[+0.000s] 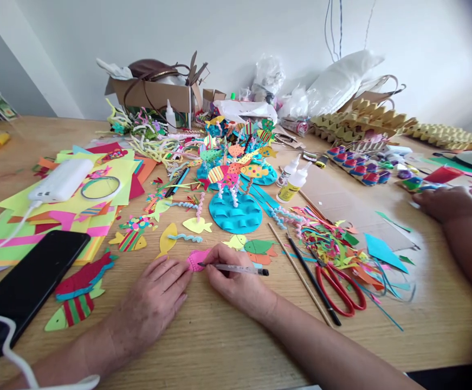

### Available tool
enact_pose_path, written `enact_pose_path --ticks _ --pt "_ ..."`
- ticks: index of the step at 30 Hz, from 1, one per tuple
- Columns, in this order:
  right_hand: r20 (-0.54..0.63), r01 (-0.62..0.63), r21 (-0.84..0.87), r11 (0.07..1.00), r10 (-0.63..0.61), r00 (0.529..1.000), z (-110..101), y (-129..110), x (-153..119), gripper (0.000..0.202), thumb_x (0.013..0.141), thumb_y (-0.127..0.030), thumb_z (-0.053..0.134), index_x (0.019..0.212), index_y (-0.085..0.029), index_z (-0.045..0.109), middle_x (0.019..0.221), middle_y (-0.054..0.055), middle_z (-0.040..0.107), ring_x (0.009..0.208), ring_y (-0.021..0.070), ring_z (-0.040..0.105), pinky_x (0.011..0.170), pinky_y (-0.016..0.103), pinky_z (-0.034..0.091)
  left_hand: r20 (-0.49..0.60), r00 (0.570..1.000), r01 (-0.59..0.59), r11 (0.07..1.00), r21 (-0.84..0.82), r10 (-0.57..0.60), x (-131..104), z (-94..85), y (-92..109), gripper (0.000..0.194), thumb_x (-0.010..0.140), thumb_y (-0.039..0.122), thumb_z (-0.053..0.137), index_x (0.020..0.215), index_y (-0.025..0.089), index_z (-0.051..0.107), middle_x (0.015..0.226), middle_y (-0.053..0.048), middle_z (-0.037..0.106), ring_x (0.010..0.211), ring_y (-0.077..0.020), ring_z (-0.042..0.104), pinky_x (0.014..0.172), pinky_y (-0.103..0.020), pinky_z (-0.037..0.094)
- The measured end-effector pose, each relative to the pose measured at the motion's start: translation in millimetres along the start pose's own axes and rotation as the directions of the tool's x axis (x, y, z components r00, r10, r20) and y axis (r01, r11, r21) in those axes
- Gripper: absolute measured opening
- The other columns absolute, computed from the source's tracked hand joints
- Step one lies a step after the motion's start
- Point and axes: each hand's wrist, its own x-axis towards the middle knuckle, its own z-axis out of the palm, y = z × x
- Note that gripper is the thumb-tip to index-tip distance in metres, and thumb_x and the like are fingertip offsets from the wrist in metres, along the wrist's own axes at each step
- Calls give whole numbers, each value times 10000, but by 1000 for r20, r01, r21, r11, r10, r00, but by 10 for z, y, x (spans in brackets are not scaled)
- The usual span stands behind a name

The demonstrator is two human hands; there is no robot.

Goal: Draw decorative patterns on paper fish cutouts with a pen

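Note:
My right hand (236, 281) pinches a grey pen (239, 268), its tip on a small pink paper fish (197, 260) marked with dark lines. My left hand (160, 290) lies flat on the table, fingertips at the left edge of the pink fish. A yellow paper fish (166, 241) lies just above my left hand, by a blue twisted pipe cleaner. Green and orange paper fish (259, 247) lie beyond my right hand. Farther back stands a blue base (234, 213) with paper fish on twisted stems.
Red scissors (341, 292), a black pencil (312, 279) and a wooden stick lie right of my right hand, beside paper scraps. Left are a black phone (28, 287) and a white power bank (60, 180). Glue bottles (292, 186) stand behind. Another person's arm (459, 227) rests at right.

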Motion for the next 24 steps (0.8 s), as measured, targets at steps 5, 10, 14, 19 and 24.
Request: enact_pose_path --ticks 5,10,14,19,24 --pt "-7 31 -94 995 -32 999 5 3 -25 104 723 -120 504 755 -173 588 664 7 625 575 111 554 525 205 397 17 1000 12 1000 -25 -11 -3 0 0 348 964 179 316 1039 82 642 1020 -80 684 977 -197 576 946 -351 340" --pt "5 54 -97 994 -54 999 6 2 -22 110 726 -116 497 750 -170 589 662 12 633 574 113 561 526 204 397 23 1000 19 999 -41 -18 -7 -2 1 348 968 190 315 1046 92 641 1036 -73 681 977 -198 571 944 -356 337" --pt "0 79 -95 992 -79 997 6 -1 -23 104 721 -114 498 737 -162 590 638 11 625 549 107 545 513 198 384 24 999 49 998 -46 -48 -25 18 26 374 976 203 291 1044 97 643 1037 -71 680 987 -202 565 941 -360 347" --pt "10 80 -89 993 -80 997 11 4 -24 112 723 -115 488 734 -154 593 626 16 625 532 105 538 501 196 376 25 995 93 993 -73 -92 -61 40 42 380 973 193 277 1058 111 638 1055 -66 673 1008 -201 555 955 -370 347" --pt "8 81 -92 992 -80 997 17 5 -15 115 722 -113 490 739 -157 595 631 14 631 534 102 541 502 191 374 30 998 57 997 -53 -55 -44 18 19 357 968 202 308 1054 111 642 1045 -66 678 999 -199 562 935 -355 368"
